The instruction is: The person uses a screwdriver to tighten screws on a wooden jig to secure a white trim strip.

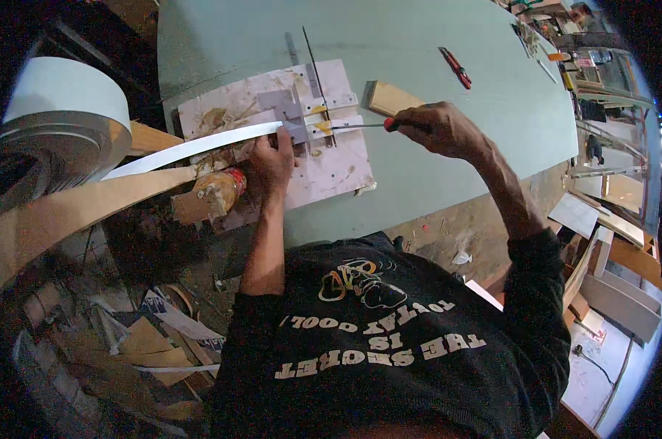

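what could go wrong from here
The red-handled tool in the right hand might slip across the pale board toward the left hand, whose fingers are near its tip. The left hand could also knock the yellowish container beside it. The bowed white strip might kink or spring up.

The board (356, 164) lies on the surface (448, 175), with the strip (199, 146) reaching onto it from the left, where the roll (75, 91) stands. The person's left grip (272, 157) is over the board's near part, touching the strip. The bottle (225, 189) is at its near-left corner. To its right are the right grip (419, 126) and the hand tool (367, 126); the wood block (393, 99) lies just beside it, and the cutter (455, 68) farther right and beyond.
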`<state>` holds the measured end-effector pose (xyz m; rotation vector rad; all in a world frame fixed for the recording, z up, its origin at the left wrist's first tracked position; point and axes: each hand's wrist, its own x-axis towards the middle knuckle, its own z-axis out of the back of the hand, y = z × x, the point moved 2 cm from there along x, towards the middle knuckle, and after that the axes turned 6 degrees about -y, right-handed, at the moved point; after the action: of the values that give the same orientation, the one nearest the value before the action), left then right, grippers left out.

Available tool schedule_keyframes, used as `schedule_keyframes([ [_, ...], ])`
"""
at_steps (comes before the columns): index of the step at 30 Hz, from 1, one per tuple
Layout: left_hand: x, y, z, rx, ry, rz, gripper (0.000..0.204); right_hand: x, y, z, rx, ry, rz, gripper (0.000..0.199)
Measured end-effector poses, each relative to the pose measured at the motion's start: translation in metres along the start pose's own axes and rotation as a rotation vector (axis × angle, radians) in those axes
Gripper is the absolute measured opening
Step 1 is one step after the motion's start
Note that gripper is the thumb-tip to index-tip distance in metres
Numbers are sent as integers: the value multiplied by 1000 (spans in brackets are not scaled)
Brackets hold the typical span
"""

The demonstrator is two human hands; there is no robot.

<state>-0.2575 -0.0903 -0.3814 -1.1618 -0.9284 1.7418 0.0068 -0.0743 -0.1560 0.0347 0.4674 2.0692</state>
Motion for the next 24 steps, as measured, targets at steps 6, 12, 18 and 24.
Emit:
schedule_keyframes([
  [6, 10, 25, -7, 71, -100, -125, 41, 22, 13, 19, -379, 31, 491, 22],
  [12, -13, -34, 11, -8, -56, -121, 44, 26, 0, 17, 169, -57, -135, 41],
  [18, 2, 4, 2, -51, -109, -174, 44, 32, -13, 17, 525, 4, -755, 51],
  [24, -12, -31, 16, 44, -112, -238, 44, 24, 0, 26, 123, -18, -152, 27],
])
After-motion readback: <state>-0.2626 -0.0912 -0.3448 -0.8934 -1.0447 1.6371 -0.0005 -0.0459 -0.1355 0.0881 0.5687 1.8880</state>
